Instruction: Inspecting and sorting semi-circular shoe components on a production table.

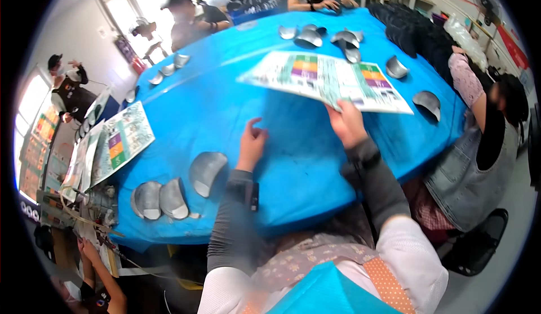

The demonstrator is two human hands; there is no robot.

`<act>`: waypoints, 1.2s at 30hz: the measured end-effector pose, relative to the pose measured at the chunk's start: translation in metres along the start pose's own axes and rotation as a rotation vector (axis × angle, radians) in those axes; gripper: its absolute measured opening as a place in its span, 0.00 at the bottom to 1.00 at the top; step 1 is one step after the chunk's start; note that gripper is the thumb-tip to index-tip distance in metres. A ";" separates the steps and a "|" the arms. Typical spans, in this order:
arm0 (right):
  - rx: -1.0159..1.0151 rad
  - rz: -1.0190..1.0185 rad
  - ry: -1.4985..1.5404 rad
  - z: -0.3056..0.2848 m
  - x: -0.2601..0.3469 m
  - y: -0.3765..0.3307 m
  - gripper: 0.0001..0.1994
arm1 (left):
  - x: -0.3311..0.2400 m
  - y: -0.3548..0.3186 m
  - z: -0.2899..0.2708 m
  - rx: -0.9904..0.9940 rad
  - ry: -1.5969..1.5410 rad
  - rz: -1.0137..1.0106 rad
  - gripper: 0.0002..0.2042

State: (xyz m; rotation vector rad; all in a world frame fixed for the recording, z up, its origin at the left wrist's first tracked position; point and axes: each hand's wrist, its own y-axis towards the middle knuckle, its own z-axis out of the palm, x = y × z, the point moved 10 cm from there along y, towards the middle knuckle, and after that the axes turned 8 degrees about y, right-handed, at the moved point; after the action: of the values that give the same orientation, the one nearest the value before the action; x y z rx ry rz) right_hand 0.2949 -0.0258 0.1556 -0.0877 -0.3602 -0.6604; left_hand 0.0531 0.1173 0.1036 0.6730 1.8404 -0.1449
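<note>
paper sheet (338, 80), printed with coloured blocks, slanted over the far part of the blue table cover (220, 97), its near edge pinched between the thumb and fingers of the right hand (346, 123). the left hand (252, 143) was empty, its fingers loosely curled over the cover, well apart from the paper. with a single point of grip, the sheet seemed likely to droop or twist if turned quickly, since its left corner stuck out unsupported and looked blurred. its far edge lay close to a cluster of grey curved pieces (352, 53); whether they touched could not be told, but a forward sweep might have shoved one aside or creased the paper. lowering the right end carelessly could have caught the lone grey piece (426, 104) just beside it. nearer, three grey shells (172, 197) sat beside the left forearm (234, 218), which could have knocked them if swung outward. a co-worker's arm (468, 77) reached toward the dark heap (406, 29) at the right, so a wide swing that way risked a bump.
</note>
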 end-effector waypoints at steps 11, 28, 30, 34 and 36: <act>-0.241 0.184 -0.239 -0.097 0.007 -0.175 0.16 | -0.040 -0.055 -0.007 0.465 -0.296 0.078 0.26; 0.304 0.188 -0.761 -0.062 0.015 -0.346 0.28 | -0.107 -0.289 -0.169 -0.029 -0.946 0.018 0.20; 0.228 0.104 -0.805 -0.057 0.020 -0.337 0.23 | -0.111 -0.304 -0.199 -0.154 -0.991 0.058 0.18; 0.221 0.093 -0.912 -0.042 -0.005 -0.327 0.18 | -0.106 -0.325 -0.268 -0.533 -0.979 0.090 0.20; 0.199 0.080 -0.908 -0.040 -0.020 -0.321 0.15 | -0.099 -0.325 -0.304 -0.644 -0.960 0.164 0.20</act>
State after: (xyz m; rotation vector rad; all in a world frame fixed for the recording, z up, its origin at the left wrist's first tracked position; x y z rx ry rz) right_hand 0.0954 -0.2745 0.1008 -0.2101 -1.2866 -0.4694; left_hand -0.3441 -0.0644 0.2351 0.2092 0.8158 0.2055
